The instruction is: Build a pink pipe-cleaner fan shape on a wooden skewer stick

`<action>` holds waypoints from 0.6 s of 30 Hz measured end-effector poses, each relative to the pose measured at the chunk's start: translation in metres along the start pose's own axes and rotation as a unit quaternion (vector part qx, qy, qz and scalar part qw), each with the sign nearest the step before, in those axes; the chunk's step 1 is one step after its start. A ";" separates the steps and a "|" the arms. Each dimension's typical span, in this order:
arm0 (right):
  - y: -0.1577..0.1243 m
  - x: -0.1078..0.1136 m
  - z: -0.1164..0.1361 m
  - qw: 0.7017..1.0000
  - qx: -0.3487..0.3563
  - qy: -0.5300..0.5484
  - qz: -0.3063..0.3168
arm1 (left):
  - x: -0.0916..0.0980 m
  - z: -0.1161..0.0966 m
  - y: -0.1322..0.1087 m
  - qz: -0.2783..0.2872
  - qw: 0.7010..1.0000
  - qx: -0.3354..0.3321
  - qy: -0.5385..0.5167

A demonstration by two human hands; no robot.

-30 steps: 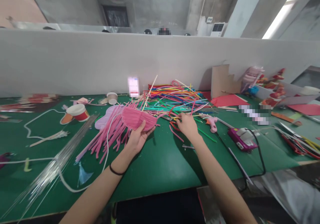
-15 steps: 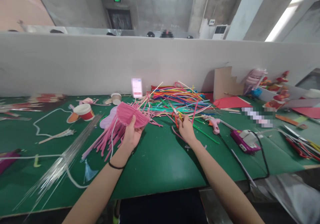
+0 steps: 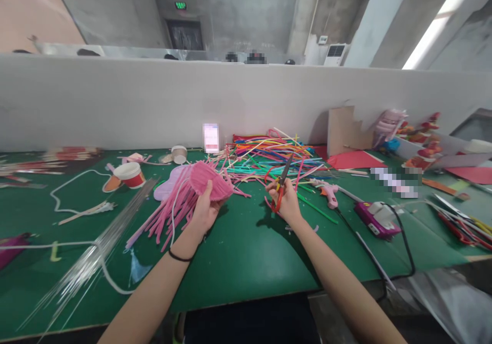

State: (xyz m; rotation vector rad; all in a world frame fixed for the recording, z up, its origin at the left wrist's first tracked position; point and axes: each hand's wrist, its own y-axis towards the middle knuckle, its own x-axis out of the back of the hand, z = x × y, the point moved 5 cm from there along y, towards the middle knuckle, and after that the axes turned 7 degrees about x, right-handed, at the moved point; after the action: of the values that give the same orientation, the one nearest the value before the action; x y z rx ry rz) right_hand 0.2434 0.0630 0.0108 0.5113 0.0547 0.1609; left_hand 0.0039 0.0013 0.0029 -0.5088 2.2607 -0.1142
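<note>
My left hand [image 3: 207,208] grips a pink rounded piece [image 3: 209,180] that looks made of pipe cleaners laid side by side, its thumb on the front face. Behind and below that piece lies a bundle of pink pipe cleaners [image 3: 169,213] on the table. My right hand [image 3: 286,200] is closed around scissors [image 3: 282,184] with red-orange handles, their dark blades pointing up and away from me. Just beyond both hands spreads a heap of many-coloured pipe cleaners [image 3: 269,152]. A lilac flat shape [image 3: 167,186] is partly covered by the pink bundle.
Right of my right hand lie a pink glue gun [image 3: 330,195] and a purple power strip [image 3: 376,218] with a black cord. On the left are a paper cup [image 3: 130,175], thin wires [image 3: 96,246] and a blue tassel [image 3: 137,268]. A white partition [image 3: 154,103] stands behind the table [image 3: 246,262].
The scissors have come up off the table's heap in my right hand, and their blades have swung to point upward. My left hand and the pink piece have shifted slightly right.
</note>
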 end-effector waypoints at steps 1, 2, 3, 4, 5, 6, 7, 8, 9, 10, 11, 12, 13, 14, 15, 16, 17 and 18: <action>0.000 0.000 0.002 1.000 0.009 -0.003 0.002 | 0.001 0.000 0.001 0.000 1.000 0.002 0.002; 0.000 -0.001 0.003 1.000 0.018 -0.004 0.005 | 0.001 0.001 0.002 0.001 1.000 0.004 0.006; 0.000 -0.003 0.004 1.000 0.022 -0.002 0.010 | 0.002 0.001 0.002 0.003 1.000 0.006 0.009; -0.001 -0.005 0.003 1.000 0.020 0.003 0.016 | 0.002 0.001 0.003 0.005 1.000 0.007 0.013; -0.001 -0.006 0.002 1.000 0.015 0.010 0.020 | 0.003 0.001 0.003 0.007 1.000 0.006 0.016; -0.001 -0.008 0.001 1.000 0.011 0.020 0.019 | 0.003 0.001 0.003 0.007 1.000 0.004 0.017; -0.001 -0.009 0.000 0.999 0.007 0.029 0.015 | 0.004 0.001 0.004 0.007 1.000 0.000 0.017; -0.001 -0.009 0.000 0.999 0.007 0.036 0.010 | 0.004 0.000 0.004 0.005 1.000 -0.004 0.017; -0.001 -0.009 0.001 0.999 0.009 0.040 0.006 | 0.004 0.000 0.004 0.003 1.000 -0.008 0.017; -0.001 -0.010 0.001 0.999 0.013 0.041 0.004 | 0.004 0.000 0.004 0.002 1.000 -0.009 0.017; -0.001 -0.010 0.003 0.999 0.018 0.038 0.006 | 0.004 0.001 0.004 0.003 1.000 -0.008 0.020; -0.002 -0.010 0.004 0.999 0.026 0.030 0.012 | 0.004 0.001 0.004 0.006 1.000 -0.005 0.023; -0.002 -0.011 0.005 0.999 0.033 0.021 0.020 | 0.004 0.002 0.004 0.009 1.000 -0.001 0.027; -0.002 -0.011 0.006 0.999 0.038 0.009 0.027 | 0.003 0.002 0.004 0.014 0.999 0.004 0.031; -0.002 -0.011 0.006 0.999 0.042 -0.005 0.031 | 0.003 0.003 0.004 0.017 0.999 0.008 0.034; -0.002 -0.011 0.006 0.998 0.044 -0.020 0.032 | 0.003 0.003 0.004 0.019 0.999 0.009 0.036; -0.002 -0.011 0.005 0.998 0.045 -0.032 0.030 | 0.003 0.002 0.004 0.019 0.999 0.009 0.037; -0.001 -0.011 0.004 0.998 0.046 -0.043 0.027 | 0.003 0.002 0.004 0.017 0.999 0.006 0.036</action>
State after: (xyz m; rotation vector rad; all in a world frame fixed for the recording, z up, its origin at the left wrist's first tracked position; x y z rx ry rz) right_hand 0.2332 0.0578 0.0140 0.6107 -0.0357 0.1907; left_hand 0.0019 0.0035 -0.0014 -0.4674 2.3359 -0.1312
